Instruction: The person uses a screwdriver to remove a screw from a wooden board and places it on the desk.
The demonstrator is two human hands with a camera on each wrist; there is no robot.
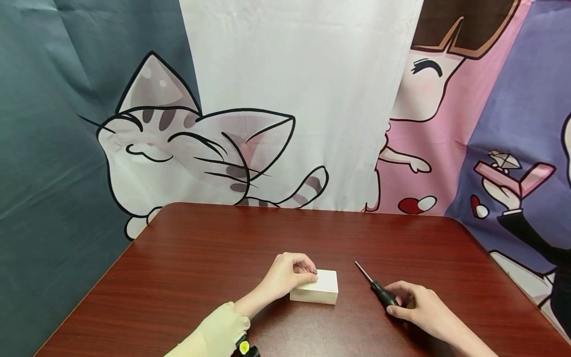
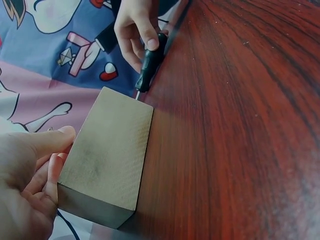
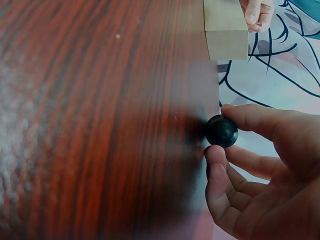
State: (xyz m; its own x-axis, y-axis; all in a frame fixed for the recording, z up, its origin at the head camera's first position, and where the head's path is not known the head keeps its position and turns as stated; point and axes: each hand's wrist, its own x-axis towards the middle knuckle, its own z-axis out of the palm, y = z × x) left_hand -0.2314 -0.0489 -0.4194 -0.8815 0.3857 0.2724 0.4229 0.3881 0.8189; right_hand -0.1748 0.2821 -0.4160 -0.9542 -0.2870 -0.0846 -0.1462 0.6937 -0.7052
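Observation:
A pale wooden block (image 1: 314,296) lies flat on the table, and its side faces the left wrist camera. My left hand (image 1: 292,270) rests at the left part of its top, pinching a small metal screw (image 1: 315,271) between thumb and fingertips; most of the screw is hidden by the fingers. To the right of the block is a screwdriver (image 1: 381,294) with a black handle and a metal shaft pointing away and to the left. My right hand (image 1: 417,305) grips its handle between thumb and fingers, low over the table. In the right wrist view the round handle end (image 3: 222,131) shows between the fingertips.
The dark red wood-grain table (image 1: 214,243) has rounded far corners. Behind it hangs a cloth backdrop (image 1: 303,59) printed with a cartoon cat and figures. A black strap device (image 1: 243,345) is on the left wrist, beside a light sleeve (image 1: 218,327).

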